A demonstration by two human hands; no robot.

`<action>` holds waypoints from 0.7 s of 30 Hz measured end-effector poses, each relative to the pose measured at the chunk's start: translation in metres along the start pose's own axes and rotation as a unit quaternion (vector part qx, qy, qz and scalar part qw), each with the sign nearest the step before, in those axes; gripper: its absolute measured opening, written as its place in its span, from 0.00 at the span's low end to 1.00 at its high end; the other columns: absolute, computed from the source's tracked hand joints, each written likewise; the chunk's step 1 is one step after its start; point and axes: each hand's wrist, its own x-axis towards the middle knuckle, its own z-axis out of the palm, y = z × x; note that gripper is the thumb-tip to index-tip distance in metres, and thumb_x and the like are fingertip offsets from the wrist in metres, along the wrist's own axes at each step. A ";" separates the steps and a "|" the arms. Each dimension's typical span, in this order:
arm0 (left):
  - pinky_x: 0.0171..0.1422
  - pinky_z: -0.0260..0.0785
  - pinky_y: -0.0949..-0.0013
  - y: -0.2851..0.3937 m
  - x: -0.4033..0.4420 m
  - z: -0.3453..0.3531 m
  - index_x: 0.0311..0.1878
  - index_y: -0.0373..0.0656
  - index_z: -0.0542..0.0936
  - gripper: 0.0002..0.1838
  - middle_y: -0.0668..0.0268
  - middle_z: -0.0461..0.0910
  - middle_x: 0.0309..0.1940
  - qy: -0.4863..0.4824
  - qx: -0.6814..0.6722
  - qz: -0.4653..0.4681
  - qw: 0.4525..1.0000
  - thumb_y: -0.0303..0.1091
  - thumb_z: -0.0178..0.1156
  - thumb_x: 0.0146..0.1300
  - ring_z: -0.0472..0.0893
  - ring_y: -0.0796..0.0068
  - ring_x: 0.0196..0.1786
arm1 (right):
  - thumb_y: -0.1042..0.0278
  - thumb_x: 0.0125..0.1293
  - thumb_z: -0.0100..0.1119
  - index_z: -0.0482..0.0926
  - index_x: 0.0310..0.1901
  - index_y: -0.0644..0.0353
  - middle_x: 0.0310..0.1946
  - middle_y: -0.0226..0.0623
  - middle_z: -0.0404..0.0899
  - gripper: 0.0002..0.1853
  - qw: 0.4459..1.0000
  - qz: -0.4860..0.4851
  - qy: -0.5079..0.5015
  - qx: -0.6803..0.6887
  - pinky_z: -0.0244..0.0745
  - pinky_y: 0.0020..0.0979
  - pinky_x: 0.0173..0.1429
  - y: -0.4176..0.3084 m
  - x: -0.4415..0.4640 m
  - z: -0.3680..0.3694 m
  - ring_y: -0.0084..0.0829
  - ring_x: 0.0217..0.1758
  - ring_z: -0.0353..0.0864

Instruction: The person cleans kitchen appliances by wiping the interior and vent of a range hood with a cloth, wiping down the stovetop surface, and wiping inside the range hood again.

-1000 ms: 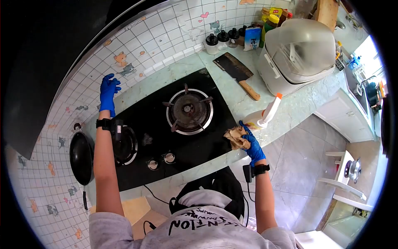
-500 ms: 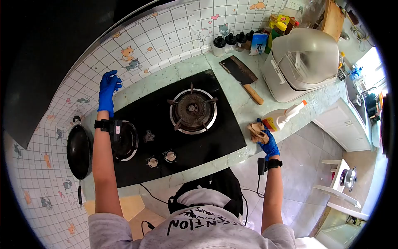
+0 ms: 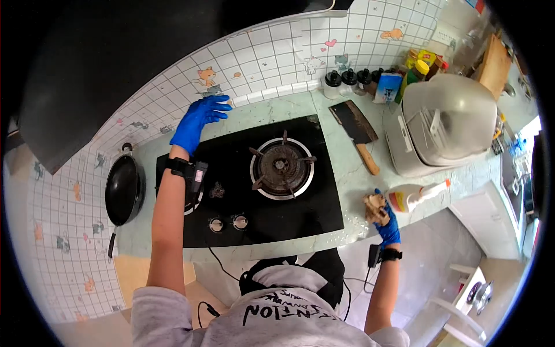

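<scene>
My left hand (image 3: 199, 124), in a blue glove, hovers over the back left of the black gas stove (image 3: 222, 179). Its fingers are spread and hold nothing. My right hand (image 3: 388, 227), also gloved in blue, has a crumpled brown rag (image 3: 376, 209) gripped on the marble counter, right of the stove. Close beside that hand is a white spray bottle (image 3: 409, 196) with an orange nozzle. A cleaver (image 3: 355, 124) with a wooden handle lies farther back on the counter.
A black frying pan (image 3: 124, 189) leans by the tiled wall at the left. Several black-lidded jars (image 3: 348, 82) and a blue packet (image 3: 388, 88) line the back. A large beige appliance (image 3: 442, 124) occupies the counter's right part. Above hangs a dark hood (image 3: 115, 63).
The view has shifted, so the counter appears lower and farther right. My left hand has moved rightward along the back, its fingers more spread. My right hand keeps the rag beside the bottle.
</scene>
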 end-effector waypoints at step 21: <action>0.55 0.60 0.77 0.016 -0.027 0.209 0.57 0.41 0.64 0.24 0.68 0.69 0.50 0.033 -0.133 -0.169 0.976 0.46 0.44 0.63 0.68 0.79 0.51 | 0.79 0.52 0.55 0.53 0.59 0.60 0.54 0.38 0.62 0.32 0.890 -0.025 -0.038 0.454 0.62 0.26 0.57 -0.176 0.158 0.075 0.30 0.56 0.63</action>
